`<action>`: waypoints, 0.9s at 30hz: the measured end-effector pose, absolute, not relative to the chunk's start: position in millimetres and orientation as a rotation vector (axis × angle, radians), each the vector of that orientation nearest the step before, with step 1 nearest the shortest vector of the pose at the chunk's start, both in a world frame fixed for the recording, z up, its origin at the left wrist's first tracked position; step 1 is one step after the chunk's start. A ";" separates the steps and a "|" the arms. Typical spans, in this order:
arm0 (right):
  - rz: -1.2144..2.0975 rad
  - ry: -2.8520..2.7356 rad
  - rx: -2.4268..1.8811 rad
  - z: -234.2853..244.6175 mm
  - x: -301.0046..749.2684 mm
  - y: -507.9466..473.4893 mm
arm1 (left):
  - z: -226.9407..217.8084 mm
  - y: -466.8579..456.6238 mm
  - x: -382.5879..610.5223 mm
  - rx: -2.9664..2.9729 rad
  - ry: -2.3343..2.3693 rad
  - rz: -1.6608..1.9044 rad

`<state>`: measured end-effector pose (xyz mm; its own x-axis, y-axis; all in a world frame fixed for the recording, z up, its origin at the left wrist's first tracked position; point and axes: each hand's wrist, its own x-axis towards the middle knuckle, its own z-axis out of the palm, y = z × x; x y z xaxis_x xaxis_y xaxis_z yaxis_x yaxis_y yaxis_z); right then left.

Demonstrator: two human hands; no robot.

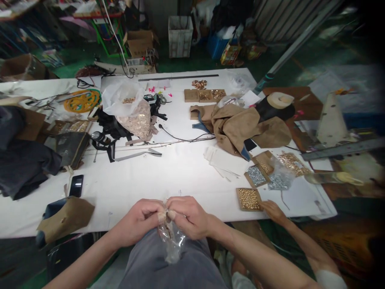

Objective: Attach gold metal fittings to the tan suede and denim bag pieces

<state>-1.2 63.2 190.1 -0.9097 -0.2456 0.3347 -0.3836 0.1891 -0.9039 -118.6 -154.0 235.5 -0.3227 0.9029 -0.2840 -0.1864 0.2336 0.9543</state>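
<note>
Both my hands meet at the table's near edge, above my lap. My left hand and my right hand pinch the top of a small clear plastic bag that hangs down between them. The bag holds some small dark and gold bits. All my fingers are curled in, thumbs pressed at the bag's mouth. My grey trousers show below the bag.
Another person's hand touches a tray of gold studs at the right. More stud trays, a tan cloth, a bag of gold pieces, a phone and dark fabric lie on the white table.
</note>
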 end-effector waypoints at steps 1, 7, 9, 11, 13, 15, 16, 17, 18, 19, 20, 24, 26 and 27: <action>1.847 -2.285 0.599 199.9 -4.8 62.7 | 243.0 -153.2 -118.9 0.707 1.465 1.348; 1.866 -2.107 0.586 240.5 -11.4 53.3 | 272.3 -158.6 -107.8 0.752 1.410 1.531; 1.909 -2.067 0.600 248.8 -11.8 50.7 | 279.1 -161.3 -104.5 0.749 1.357 1.588; 1.974 -2.026 0.594 255.4 -14.0 49.2 | 284.0 -162.1 -103.7 0.755 1.302 1.637; 2.044 -1.971 0.600 260.2 -18.1 47.9 | 286.5 -161.2 -104.6 0.758 1.244 1.683; 2.116 -1.924 0.606 262.9 -22.8 46.1 | 286.0 -160.3 -105.5 0.733 1.167 1.727; 2.153 -1.909 0.601 263.3 -24.9 44.8 | 284.7 -160.2 -105.5 0.713 1.126 1.747; 2.191 -1.900 0.589 263.1 -26.7 43.4 | 282.7 -160.5 -105.3 0.691 1.091 1.761; 2.227 -1.888 0.571 262.4 -28.1 42.0 | 280.4 -161.3 -104.9 0.667 1.057 1.773; 2.260 -1.880 0.550 261.1 -29.1 40.8 | 277.7 -162.6 -104.7 0.645 1.030 1.782; 2.287 -1.869 0.532 259.5 -29.9 40.2 | 275.1 -164.2 -104.8 0.626 1.010 1.787; 2.253 -1.976 0.507 249.5 -34.7 46.6 | 264.4 -169.8 -110.9 0.655 1.171 1.771; 2.079 -2.218 0.507 241.0 -38.2 53.4 | 255.9 -168.6 -113.6 0.656 1.510 1.688; 1.958 -2.356 0.491 234.9 -39.5 56.0 | 249.5 -166.5 -113.4 0.647 1.721 1.621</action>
<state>-39.5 56.0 234.9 -0.9491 -0.2158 0.2296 -0.2652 0.1536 -0.9519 -113.4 -166.5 249.5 -0.6475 0.7495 -0.1375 -0.0928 0.1015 0.9905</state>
